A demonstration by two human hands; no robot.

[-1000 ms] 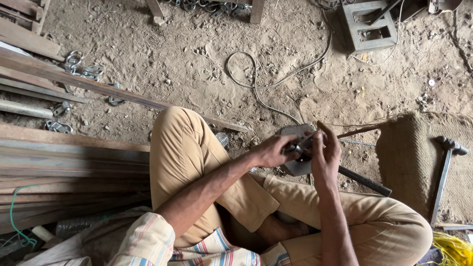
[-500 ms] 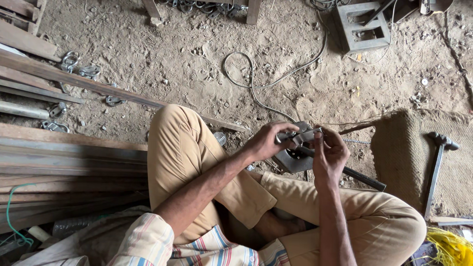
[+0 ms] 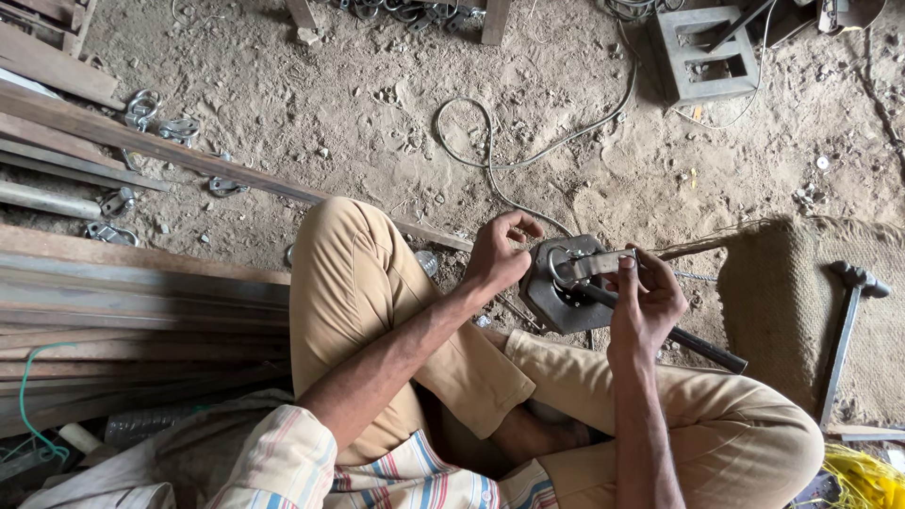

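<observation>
The person sits on the dirt floor with knees bent, and both hands work at a flat grey metal plate of roughly hexagonal outline, which lies on the ground just ahead of the shins. The left hand rests at the plate's left edge, its fingers curled together as if pinching a small part; what they grip cannot be told. The right hand is closed around a bent metal strip that curves into a loop over the plate's centre, with a dark steel rod running out from under the hand toward the right. The step in hand appears to be the forming or seating of the strip on the plate; the next move would likely call for a firm hold on the plate at the left while the right hand levers or presses the strip round. Materials are coarse: the plate is dull and scuffed, the strip brighter and thin, the rod matt black. A hammer with a steel shaft lies on a woven burlap mat to the right, well apart from the hands. Long wooden planks and metal bars are stacked to the left, and a grey cable snakes over the sandy ground beyond.
</observation>
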